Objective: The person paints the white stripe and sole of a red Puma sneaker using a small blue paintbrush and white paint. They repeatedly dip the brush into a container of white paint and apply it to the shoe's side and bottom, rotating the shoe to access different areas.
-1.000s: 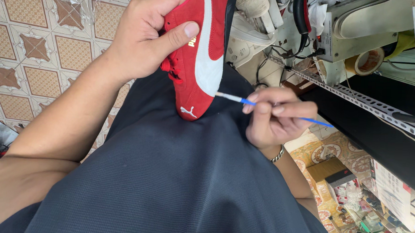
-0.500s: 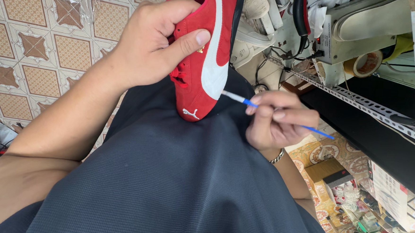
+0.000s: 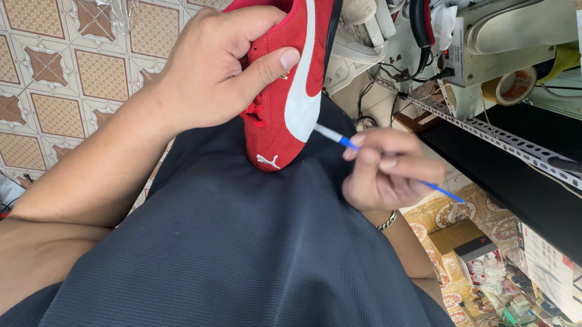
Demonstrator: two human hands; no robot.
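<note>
L hand [image 3: 212, 80] clamps red suede shoe w/ white stripe [image 3: 292, 71], long axis vertical, toe down on lap. R hand [image 3: 387, 168] pinches thin blue-white brush [image 3: 345, 141], tip at shoe's side edge; metal shelf [image 3: 504, 145] close on R.

One red suede sneaker [image 3: 294, 84] with white stripe; one blue-and-white thin brush [image 3: 345, 142]; two hands, left hand [image 3: 223, 67], right hand [image 3: 387, 172]; one tape roll [image 3: 513, 85]; one metal bracelet [image 3: 387, 221].

Floor [image 3: 57, 58]: brown and cream tiles with star shapes. Metal shelf rail [image 3: 504, 141] with holes, right of floor. Roll of tape [image 3: 514, 85] just above rail. Grey box [image 3: 503, 35] with wires above tape. Small packets [image 3: 528, 315] below rail.
</note>
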